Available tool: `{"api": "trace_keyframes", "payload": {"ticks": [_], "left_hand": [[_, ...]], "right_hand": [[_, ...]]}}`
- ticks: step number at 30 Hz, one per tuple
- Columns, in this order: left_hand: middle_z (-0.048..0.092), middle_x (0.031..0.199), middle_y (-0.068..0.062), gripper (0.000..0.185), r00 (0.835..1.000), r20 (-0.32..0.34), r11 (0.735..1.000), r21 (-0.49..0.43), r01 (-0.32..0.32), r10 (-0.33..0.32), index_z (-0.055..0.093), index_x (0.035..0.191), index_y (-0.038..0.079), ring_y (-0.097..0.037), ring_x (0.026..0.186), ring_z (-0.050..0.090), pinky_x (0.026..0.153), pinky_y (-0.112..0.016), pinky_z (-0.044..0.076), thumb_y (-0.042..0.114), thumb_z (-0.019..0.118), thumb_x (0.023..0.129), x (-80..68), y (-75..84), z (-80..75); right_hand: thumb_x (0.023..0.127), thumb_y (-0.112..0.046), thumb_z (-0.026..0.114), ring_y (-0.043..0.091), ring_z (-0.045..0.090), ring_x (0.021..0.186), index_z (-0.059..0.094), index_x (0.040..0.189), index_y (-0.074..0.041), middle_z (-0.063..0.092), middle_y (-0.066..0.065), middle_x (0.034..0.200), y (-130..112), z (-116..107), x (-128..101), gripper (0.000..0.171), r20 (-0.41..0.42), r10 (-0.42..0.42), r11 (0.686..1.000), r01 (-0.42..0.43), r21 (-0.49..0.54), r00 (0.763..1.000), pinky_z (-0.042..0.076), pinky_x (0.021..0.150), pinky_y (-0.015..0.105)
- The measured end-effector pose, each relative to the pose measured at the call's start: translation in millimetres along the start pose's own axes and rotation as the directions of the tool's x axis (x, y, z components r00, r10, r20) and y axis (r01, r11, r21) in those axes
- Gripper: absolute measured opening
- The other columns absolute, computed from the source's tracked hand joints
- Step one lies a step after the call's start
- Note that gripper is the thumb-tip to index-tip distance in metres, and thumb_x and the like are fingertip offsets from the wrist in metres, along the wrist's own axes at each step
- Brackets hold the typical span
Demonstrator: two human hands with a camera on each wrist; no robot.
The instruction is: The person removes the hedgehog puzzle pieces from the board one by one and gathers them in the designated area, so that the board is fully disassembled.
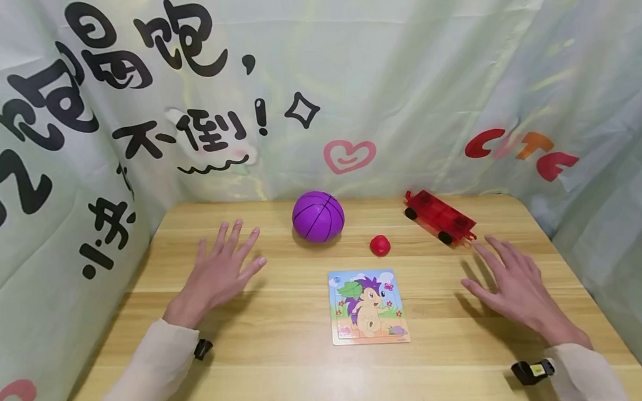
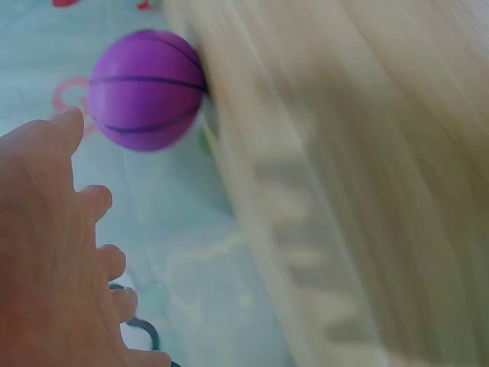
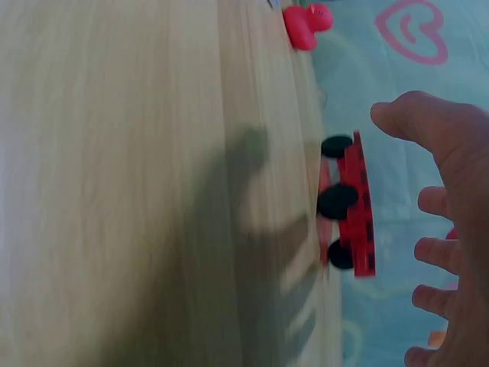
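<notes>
My left hand (image 1: 214, 280) is held over the left side of the table with its fingers spread, holding nothing. A purple ball with black lines like a basketball (image 1: 319, 217) stands to its right, apart from it. On the right, my other hand (image 1: 524, 293) is spread just in front of a red toy wagon with black wheels (image 1: 441, 217), holding nothing. Between the ball and the wagon sits a small red duck-shaped toy (image 3: 307, 25). A square puzzle with a purple hedgehog picture (image 1: 368, 306) lies flat at the middle, between the hands.
The wooden table (image 1: 285, 375) carries all these things. A pale printed cloth (image 1: 402, 83) hangs behind it and along both sides, close to the back edge. Each wrist wears a small black device.
</notes>
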State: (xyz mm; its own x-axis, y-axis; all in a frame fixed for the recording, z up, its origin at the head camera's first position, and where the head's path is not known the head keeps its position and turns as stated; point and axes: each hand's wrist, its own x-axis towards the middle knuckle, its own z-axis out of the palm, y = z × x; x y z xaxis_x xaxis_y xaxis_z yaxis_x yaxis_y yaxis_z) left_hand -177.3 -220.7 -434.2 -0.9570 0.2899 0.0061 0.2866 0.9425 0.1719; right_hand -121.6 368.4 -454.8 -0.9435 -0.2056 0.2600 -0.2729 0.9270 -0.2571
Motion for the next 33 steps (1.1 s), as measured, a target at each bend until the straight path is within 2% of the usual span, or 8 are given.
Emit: {"api": "trace_keyframes", "payload": {"ticks": [6,11,14,17,20,23,27,33], "left_hand": [[0.001,0.185,-0.01,0.077,0.998,0.005,0.998,0.005,-0.067,0.067,0.019,0.176,0.032,-0.04,0.172,0.0,0.132,-0.078,0.003,0.072,0.031,0.111,-0.1,29.1,-12.6],[0.0,0.185,-0.006,0.078,0.991,0.005,0.991,0.001,-0.136,0.136,0.018,0.176,0.033,-0.036,0.172,-0.003,0.135,-0.073,0.004,0.072,0.033,0.111,0.3,55.0,-16.7],[0.0,0.186,-0.006,0.077,0.982,0.007,0.982,0.009,-0.189,0.189,0.017,0.176,0.034,-0.035,0.172,-0.003,0.137,-0.069,0.005,0.072,0.034,0.111,1.6,69.7,-16.4],[0.001,0.185,-0.007,0.077,0.966,0.008,0.966,0.006,-0.259,0.259,0.018,0.176,0.033,-0.035,0.172,-0.001,0.138,-0.065,0.006,0.07,0.036,0.111,3.6,83.5,-13.4],[0.001,0.185,-0.008,0.075,0.94,0.025,0.941,-0.021,-0.339,0.339,0.021,0.176,0.03,-0.034,0.172,-0.001,0.138,-0.061,0.009,0.066,0.041,0.112,6.4,96.7,-7.8],[-0.001,0.185,-0.008,0.075,0.907,0.064,0.909,-0.058,-0.413,0.417,0.022,0.176,0.029,-0.033,0.172,-0.001,0.138,-0.058,0.011,0.063,0.044,0.112,9.1,108.5,-0.5],[-0.002,0.186,-0.006,0.076,0.856,0.131,0.866,-0.097,-0.49,0.499,0.022,0.176,0.03,-0.031,0.172,0.0,0.139,-0.052,0.012,0.064,0.045,0.112,11.9,121.0,12.7],[0.005,0.186,-0.009,0.073,0.788,0.172,0.807,-0.136,-0.575,0.591,0.026,0.175,0.033,-0.036,0.172,0.004,0.14,-0.049,0.015,0.061,0.049,0.111,14.6,134.2,32.3]], "right_hand": [[0.093,-0.045,0.081,0.059,0.032,0.15,0.039,0.168,-0.011,0.038,0.03,0.167,-15,2,9,0.092,0.005,-0.042,0.999,0.042,0.032,0.999,0.028,0.109,0.088],[0.093,-0.043,0.082,0.056,0.035,0.149,0.038,0.17,-0.015,0.039,0.026,0.168,-32,5,15,0.092,0.012,-0.075,0.996,0.074,0.051,0.997,0.031,0.108,0.088],[0.093,-0.042,0.083,0.054,0.037,0.149,0.041,0.168,-0.013,0.042,0.025,0.167,-43,10,18,0.091,0.009,-0.111,0.991,0.11,0.073,0.994,0.032,0.112,0.085],[0.094,-0.039,0.083,0.052,0.04,0.149,0.045,0.165,-0.009,0.045,0.025,0.164,-55,16,21,0.086,0.013,-0.144,0.984,0.142,0.105,0.989,0.034,0.115,0.082],[0.095,-0.038,0.082,0.05,0.043,0.148,0.048,0.162,-0.006,0.049,0.024,0.162,-66,24,25,0.082,0.027,-0.169,0.978,0.164,0.126,0.985,0.038,0.116,0.079],[0.096,-0.04,0.082,0.047,0.045,0.147,0.049,0.161,-0.005,0.051,0.022,0.16,-78,31,27,0.08,0.061,-0.175,0.976,0.164,0.146,0.983,0.043,0.115,0.077],[0.095,-0.045,0.083,0.044,0.048,0.147,0.048,0.162,-0.009,0.052,0.019,0.161,-91,39,29,0.083,0.13,-0.16,0.974,0.136,0.179,0.979,0.045,0.116,0.074],[0.092,-0.05,0.085,0.043,0.053,0.144,0.053,0.159,-0.01,0.057,0.018,0.157,-106,48,32,0.084,0.187,-0.177,0.97,0.138,0.201,0.966,0.05,0.115,0.07]]}}
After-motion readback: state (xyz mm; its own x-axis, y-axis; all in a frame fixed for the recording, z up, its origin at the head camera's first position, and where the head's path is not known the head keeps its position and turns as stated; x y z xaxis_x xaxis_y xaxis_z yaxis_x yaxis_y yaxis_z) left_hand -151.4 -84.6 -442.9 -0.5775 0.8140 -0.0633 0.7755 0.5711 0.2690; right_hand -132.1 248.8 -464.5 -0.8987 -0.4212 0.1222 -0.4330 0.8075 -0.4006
